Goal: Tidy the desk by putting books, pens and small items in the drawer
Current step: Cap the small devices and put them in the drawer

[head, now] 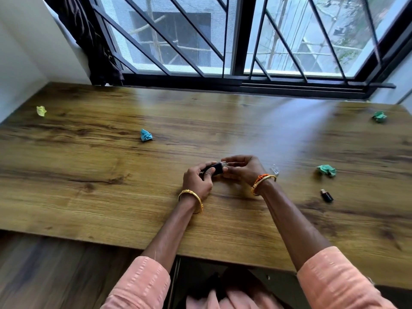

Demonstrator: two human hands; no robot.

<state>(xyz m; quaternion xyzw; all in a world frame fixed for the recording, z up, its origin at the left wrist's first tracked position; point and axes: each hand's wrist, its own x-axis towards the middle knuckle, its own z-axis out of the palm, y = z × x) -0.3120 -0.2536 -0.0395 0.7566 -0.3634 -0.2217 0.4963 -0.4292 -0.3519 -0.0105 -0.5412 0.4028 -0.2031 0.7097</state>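
Two pink sleeves [142, 284] sit closest. Over the desk [89, 197], the left hand [197, 182] and right hand [242, 169] each keep a curled grip on a small black thing [215, 169]. It looks light, hard and smooth, so holding its sides should work best.

You wore salmon-pink sleeves [142, 284] with faint pale dashes, pushed up past the forearms. A gold bangle [191, 200] circled your left wrist; a gold bangle with orange thread [262, 182] circled your right.
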